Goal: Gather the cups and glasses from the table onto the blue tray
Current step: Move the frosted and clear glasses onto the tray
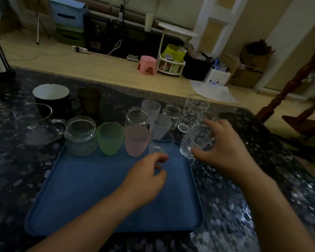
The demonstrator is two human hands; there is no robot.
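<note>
Dim room, lower half of the frame: dark speckled stone bench (244,206) carrying my rectangular blue plastic tray (98,197). Along the tray's far edge stand, left to right, a clear glass jar (81,136), a frosted green tumbler (110,138) and a frosted pink tumbler (137,140). My left hand (145,180) hovers over the tray at centre frame, its fingers curled at a small clear glass (155,149); I cannot tell whether they grip it. My right hand (224,151), right of centre, grips a clear dimpled glass (196,140), tilted, just above the tray's far right corner. Beyond the tray on the bench: two more clear jars (136,118), frosted white tumblers (151,108), a tall patterned glass (194,111). Upper left: a black enamel mug with white interior (51,99), a brown cup (89,101), a clear glass jug (35,124).
</note>
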